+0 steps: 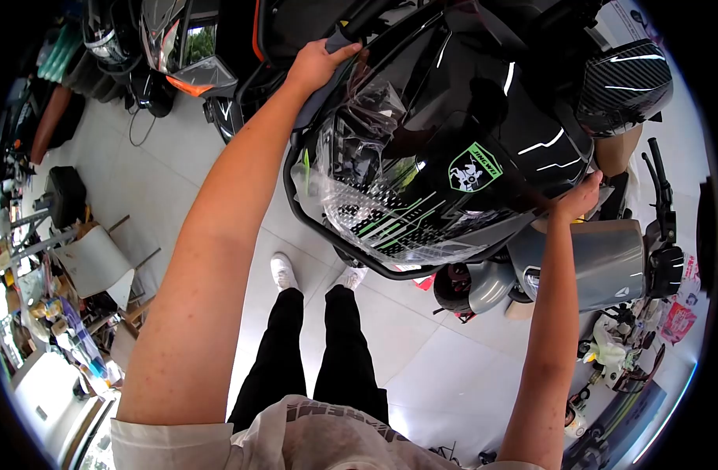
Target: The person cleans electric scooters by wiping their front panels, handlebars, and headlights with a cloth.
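Observation:
In front of me is a glossy black vehicle body (445,102) with a green-and-white JINGWEI badge (476,168). Crumpled clear plastic film (351,180) covers part of its left and lower side. A black tubular bar (318,227) runs around the lower edge. My left hand (318,67) is closed around the bar's dark upper-left part, thumb lying across it. At the right side, my right hand (576,200) is curled on the bar where it meets the body; its fingertips are partly hidden.
A grey scooter (586,262) stands close on the right, below a carbon-patterned black part (625,86). Another vehicle with orange trim (191,63) is at upper left. A white board (97,266) and clutter line the left. Tiled floor (422,368) lies around my feet.

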Available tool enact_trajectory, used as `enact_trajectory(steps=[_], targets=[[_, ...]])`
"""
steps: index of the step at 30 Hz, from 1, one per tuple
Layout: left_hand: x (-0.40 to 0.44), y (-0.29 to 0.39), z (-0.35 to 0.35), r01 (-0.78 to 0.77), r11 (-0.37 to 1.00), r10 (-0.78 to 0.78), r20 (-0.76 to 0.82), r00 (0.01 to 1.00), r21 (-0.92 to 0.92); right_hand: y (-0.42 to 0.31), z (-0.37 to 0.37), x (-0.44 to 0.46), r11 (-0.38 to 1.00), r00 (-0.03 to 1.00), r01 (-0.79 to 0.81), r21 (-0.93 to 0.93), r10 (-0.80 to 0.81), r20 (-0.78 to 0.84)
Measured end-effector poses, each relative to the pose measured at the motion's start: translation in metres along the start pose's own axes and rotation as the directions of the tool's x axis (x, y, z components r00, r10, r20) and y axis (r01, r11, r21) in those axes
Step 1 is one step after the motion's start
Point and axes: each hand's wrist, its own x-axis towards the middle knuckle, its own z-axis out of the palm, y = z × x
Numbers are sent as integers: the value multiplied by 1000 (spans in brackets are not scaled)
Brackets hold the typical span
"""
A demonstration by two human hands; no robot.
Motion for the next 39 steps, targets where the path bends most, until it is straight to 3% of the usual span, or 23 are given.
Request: enact_trajectory(steps=[4,11,14,16,19,24,27,30,32,39], targets=[[-1,-10,2,50,998,-50,-8,999,-35,2,1,1,995,998,-65,-71,63,-25],[-10,-16,2,24,999,-25,-72,997,-24,3,0,2,999,999,-45,-22,44,-1],[-21,-12,0,32,994,-39,-67,997,-102,2,-1,2,997,997,-74,-22,74,13],[-29,-5,-3,56,997,-62,-99,993,-57,1,-2,4,983,983,-178,-45,180,33],[-26,-18,1,2,997,-11,-121,993,-73,5,4,5,987,987,-155,47,156,-28],[-33,-28,3,12,996,-24,-140,990,-89,2,1,6,988,988,-156,6,156,-9],[-39,-34,2,41,999,-46,-160,986,-34,-2,2,4,993,993,-118,-11,118,-14],[-49,-39,1,130,987,-141,-110,984,-96,-5,1,5,987,988,-157,-46,157,1],[-56,-47,4,132,977,-153,-116,981,-169,-10,0,4,977,978,-209,36,208,26],[-71,-51,4,183,969,-206,-140,968,-165,-33,-1,-2,976,976,-218,20,217,30]])
